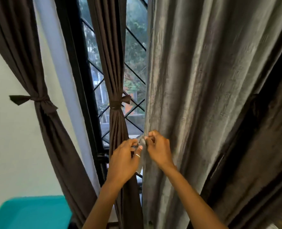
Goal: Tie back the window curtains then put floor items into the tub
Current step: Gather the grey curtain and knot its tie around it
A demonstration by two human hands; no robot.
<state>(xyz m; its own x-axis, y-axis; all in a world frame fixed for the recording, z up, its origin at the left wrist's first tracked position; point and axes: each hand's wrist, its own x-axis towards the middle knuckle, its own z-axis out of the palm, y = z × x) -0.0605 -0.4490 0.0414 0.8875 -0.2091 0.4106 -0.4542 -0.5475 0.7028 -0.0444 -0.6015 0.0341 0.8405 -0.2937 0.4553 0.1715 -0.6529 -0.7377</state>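
Tying back was judged about two-thirds done: left brown curtain [36, 100] and middle brown curtain [117, 104] were knotted; grey curtain [194, 96] hung loose. A grey tie strip [142, 144] at its left edge was pinched by curled fingers [151, 134] of left hand [125, 156] and right hand [158, 149]. Teal tub [29, 212] was cut off bottom-left. Floor items were not seen; whether the dark drape [260, 146] beyond was tied could not be told.

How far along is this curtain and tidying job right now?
Done: the left brown curtain and the middle brown curtain are each knotted back. In hand: the left hand and right hand pinch a grey strip at the edge of the loose grey curtain. Left: tying that, then loading the teal tub; floor items aren't in view.
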